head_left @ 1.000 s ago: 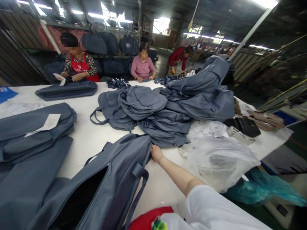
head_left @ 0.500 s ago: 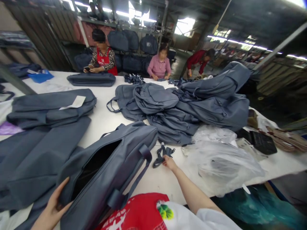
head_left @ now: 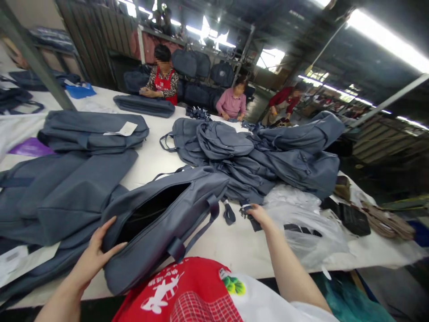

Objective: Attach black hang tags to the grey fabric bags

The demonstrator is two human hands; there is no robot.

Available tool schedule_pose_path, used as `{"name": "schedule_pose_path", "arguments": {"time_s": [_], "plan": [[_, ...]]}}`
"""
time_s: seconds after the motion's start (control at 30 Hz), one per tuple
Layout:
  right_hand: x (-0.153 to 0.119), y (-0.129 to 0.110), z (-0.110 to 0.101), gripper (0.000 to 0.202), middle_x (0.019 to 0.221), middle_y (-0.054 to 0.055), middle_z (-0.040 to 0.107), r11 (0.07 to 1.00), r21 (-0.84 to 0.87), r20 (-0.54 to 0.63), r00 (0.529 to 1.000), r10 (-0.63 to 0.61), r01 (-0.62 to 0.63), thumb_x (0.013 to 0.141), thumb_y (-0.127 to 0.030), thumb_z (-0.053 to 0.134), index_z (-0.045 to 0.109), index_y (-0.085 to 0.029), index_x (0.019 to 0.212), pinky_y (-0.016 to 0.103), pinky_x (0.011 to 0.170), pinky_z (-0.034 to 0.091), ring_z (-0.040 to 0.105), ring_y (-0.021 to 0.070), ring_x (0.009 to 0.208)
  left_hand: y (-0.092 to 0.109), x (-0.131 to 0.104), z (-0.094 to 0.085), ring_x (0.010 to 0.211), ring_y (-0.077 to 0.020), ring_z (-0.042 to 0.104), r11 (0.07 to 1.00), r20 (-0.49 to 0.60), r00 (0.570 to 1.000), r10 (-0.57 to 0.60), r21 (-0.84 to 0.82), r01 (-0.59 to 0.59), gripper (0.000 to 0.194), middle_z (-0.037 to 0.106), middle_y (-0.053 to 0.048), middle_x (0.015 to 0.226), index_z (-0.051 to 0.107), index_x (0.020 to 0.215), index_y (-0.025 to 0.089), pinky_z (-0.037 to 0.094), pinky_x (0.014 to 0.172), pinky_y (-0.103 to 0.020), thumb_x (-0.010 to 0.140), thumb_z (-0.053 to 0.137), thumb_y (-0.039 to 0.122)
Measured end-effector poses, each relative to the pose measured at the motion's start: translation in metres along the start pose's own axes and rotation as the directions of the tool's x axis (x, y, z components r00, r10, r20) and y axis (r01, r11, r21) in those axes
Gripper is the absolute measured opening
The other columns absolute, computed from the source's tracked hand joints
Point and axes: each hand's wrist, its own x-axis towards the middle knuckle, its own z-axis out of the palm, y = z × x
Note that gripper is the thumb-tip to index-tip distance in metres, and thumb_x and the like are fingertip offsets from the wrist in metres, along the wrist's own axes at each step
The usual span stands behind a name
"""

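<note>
A dark blue-grey bag [head_left: 157, 223] lies at an angle in front of me, its long zip opening gaping and dark inside. My left hand [head_left: 100, 250] grips its near left end, thumb and fingers on either side of the edge. To the right of the bag, my right hand [head_left: 258, 214] has its fingers closed on a dark strap bundle [head_left: 248, 213] with small metal clips. Another folded strap [head_left: 229, 213] lies on the white table [head_left: 214, 246] between the bag and my right hand.
Piled bags [head_left: 231, 143] cover the table's middle. More bags [head_left: 67, 197] lie at left, one with a white tag [head_left: 127, 129]. Clear plastic [head_left: 301, 223] is right of my right arm. Three people are beyond the table; one wears a red apron [head_left: 164, 85].
My right hand has moved right with a strap bundle, apart from another strap left on the table. The view has shifted, and my left hand still grips the bag's end.
</note>
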Motion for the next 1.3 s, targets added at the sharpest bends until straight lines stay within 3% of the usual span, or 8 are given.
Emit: {"name": "schedule_pose_path", "arguments": {"time_s": [0.1,0.27,0.43,0.57,0.6,0.73,1.0,1.3], "plan": [[-0.024,-0.066,-0.042,0.066,0.111,0.013,0.066,0.931,0.203,-0.034,0.952,-0.303,0.304,0.079,-0.028,0.057,0.038,-0.013,0.140,0.030,0.069,0.054,0.066,0.0182,0.078,0.006,-0.002,-0.002,0.138,-0.0323,0.032,0.995,0.069,0.996,0.049,-0.088,-0.043,0.087,0.031,-0.012,0.150,0.027,0.145,0.025,0.023,0.116,-0.052,0.074,0.064,0.056],[-0.099,-0.211,-0.057,0.068,0.126,0.010,0.059,0.572,0.268,0.044,0.583,-0.811,0.775,0.081,-0.034,0.063,0.036,-0.023,0.143,0.034,0.089,0.051,0.062,0.0206,0.104,0.016,-0.009,-0.004,0.144,-0.0373,0.010,0.995,0.060,0.995,0.081,-0.070,-0.077,0.091,0.025,-0.013,0.154,0.027,0.146,0.024,0.016,0.116,-0.058,0.071,0.071,0.051],[-0.151,-0.317,0.023,0.067,0.122,0.008,0.061,0.298,0.276,0.377,0.182,-0.908,0.914,0.080,-0.022,0.059,0.035,-0.018,0.143,0.036,0.097,0.046,0.060,0.0196,0.109,0.011,-0.020,0.003,0.145,-0.0359,0.010,0.987,0.012,0.992,0.128,-0.098,-0.126,0.094,0.025,-0.014,0.153,0.030,0.145,0.024,0.018,0.116,-0.055,0.067,0.075,0.051],[-0.164,-0.339,0.131,0.053,0.110,0.007,0.068,0.177,0.249,0.763,-0.080,-0.641,0.952,0.073,-0.016,0.062,0.055,-0.015,0.126,0.029,0.082,0.050,0.065,0.0198,0.093,0.007,-0.031,0.004,0.141,-0.0368,0.023,0.978,-0.013,0.997,0.078,-0.193,-0.079,0.098,0.034,-0.015,0.148,0.037,0.142,0.022,0.020,0.116,-0.055,0.059,0.081,0.051],[-0.165,-0.336,0.157,0.048,0.107,0.008,0.069,0.149,0.204,0.849,-0.099,-0.518,0.967,0.072,-0.018,0.064,0.060,-0.015,0.119,0.029,0.079,0.050,0.065,0.0211,0.090,0.007,-0.035,0.004,0.140,-0.0362,0.025,0.970,-0.007,0.996,0.084,-0.228,-0.084,0.096,0.038,-0.014,0.146,0.039,0.141,0.022,0.020,0.116,-0.054,0.059,0.081,0.051],[-0.160,-0.307,0.223,0.034,0.097,0.008,0.073,0.100,0.000,0.982,0.019,-0.188,0.995,0.069,-0.012,0.065,0.071,-0.016,0.102,0.027,0.072,0.049,0.067,0.0227,0.083,0.005,-0.061,0.007,0.139,-0.0338,0.029,0.933,-0.062,0.998,0.021,-0.357,-0.042,0.072,0.043,-0.011,0.143,0.052,0.132,0.026,0.023,0.116,-0.053,0.068,0.075,0.052],[-0.144,-0.268,0.240,0.037,0.100,0.015,0.072,0.137,-0.133,0.957,0.163,-0.239,0.982,0.069,-0.006,0.059,0.070,-0.012,0.103,0.034,0.076,0.050,0.067,0.0283,0.089,0.012,-0.095,0.027,0.116,-0.0272,0.051,0.985,-0.332,0.937,-0.107,-0.166,0.053,0.035,0.052,-0.011,0.117,0.065,0.113,0.026,0.037,0.107,-0.047,0.086,0.056,0.047],[-0.164,-0.281,0.233,0.042,0.112,0.013,0.068,0.177,0.176,0.882,-0.075,-0.465,0.968,0.085,-0.043,0.057,0.065,-0.013,0.113,0.031,0.081,0.048,0.064,0.0257,0.098,0.034,-0.082,0.018,0.105,-0.0233,0.061,0.966,-0.282,0.955,-0.095,-0.256,0.021,0.032,0.068,-0.008,0.109,0.067,0.109,0.020,0.046,0.099,-0.040,0.089,0.051,0.040]]}}
